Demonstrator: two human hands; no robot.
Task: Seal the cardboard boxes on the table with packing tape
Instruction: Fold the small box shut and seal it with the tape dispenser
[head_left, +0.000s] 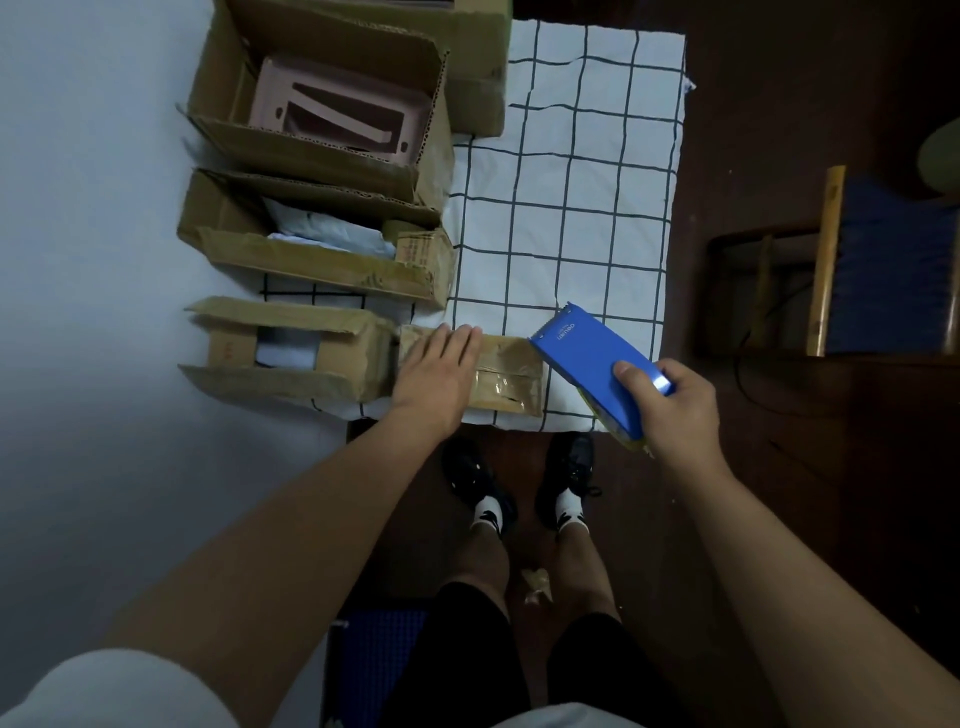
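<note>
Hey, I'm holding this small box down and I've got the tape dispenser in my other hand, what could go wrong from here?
1. The small box sits at the table's near edge, held only by your flat left hand; a hard pull of tape might slide it off.
2. The blue tape dispenser has a toothed blade pointing away from you; sweeping it toward the left hand may nick your fingers.
3. The neighbouring open box touches the small one and could get caught by tape.
</note>
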